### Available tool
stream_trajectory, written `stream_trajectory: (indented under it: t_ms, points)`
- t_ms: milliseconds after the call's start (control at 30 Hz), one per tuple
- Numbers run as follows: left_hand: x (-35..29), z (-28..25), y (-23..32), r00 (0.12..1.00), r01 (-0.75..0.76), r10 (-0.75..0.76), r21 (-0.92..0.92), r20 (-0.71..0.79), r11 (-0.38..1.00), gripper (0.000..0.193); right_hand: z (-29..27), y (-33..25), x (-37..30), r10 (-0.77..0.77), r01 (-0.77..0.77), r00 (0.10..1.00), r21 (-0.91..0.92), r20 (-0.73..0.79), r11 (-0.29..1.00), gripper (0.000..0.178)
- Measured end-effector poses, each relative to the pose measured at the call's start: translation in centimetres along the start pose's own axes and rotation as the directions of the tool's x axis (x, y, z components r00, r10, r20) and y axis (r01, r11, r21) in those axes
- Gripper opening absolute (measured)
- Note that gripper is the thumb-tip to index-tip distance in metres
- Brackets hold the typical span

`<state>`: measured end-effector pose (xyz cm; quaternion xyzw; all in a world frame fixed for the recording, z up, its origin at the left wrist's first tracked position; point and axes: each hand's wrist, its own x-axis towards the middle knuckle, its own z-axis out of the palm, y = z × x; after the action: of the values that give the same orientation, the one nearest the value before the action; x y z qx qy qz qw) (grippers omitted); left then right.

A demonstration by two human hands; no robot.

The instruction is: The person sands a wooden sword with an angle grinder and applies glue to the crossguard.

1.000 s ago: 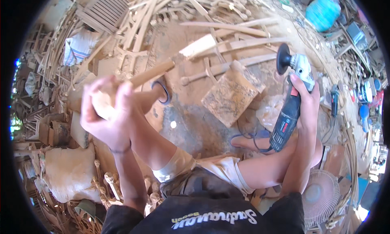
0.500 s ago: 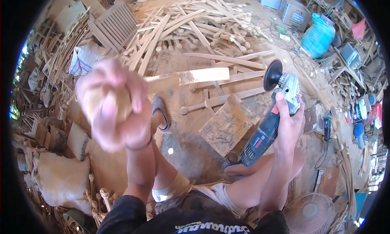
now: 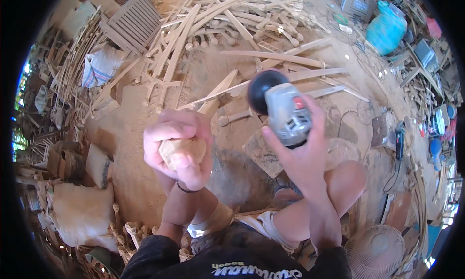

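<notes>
Wood (image 3: pixel 193 147) sits toward 9 o'clock, far end hard to make out, in the left hand (image 3: pixel 178 130), grip clenched; toward 2 o'clock, the right hand (image 3: pixel 305 155) grasps a grinder (image 3: pixel 286 112), handle hidden.

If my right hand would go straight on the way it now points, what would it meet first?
Beyond the angle grinder in the right hand, its black disc leading, probably the long wooden pieces lying ahead; depth is unclear, so the hand might pass above them.
</notes>
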<state>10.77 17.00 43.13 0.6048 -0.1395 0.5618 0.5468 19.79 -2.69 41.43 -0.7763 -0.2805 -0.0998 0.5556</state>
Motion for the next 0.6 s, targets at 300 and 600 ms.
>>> stream_trajectory:
  t_ms: [300, 600]
  points:
    - [-1.3, 0.8, 1.6, 0.981, 0.002, -0.039, 0.190, 0.190, 0.982, 0.025, 2.3, -0.6, -0.1, 0.079, -0.064, 0.982, -0.092, 0.174, 0.994, 0.086]
    - [-1.4, 1.4, 1.0, 0.994, 0.089, -0.090, 0.019, 0.061, 0.996, 0.025, 2.6, -0.1, -0.3, 0.188, -0.165, 0.976, -0.188, 0.112, 0.968, 0.087]
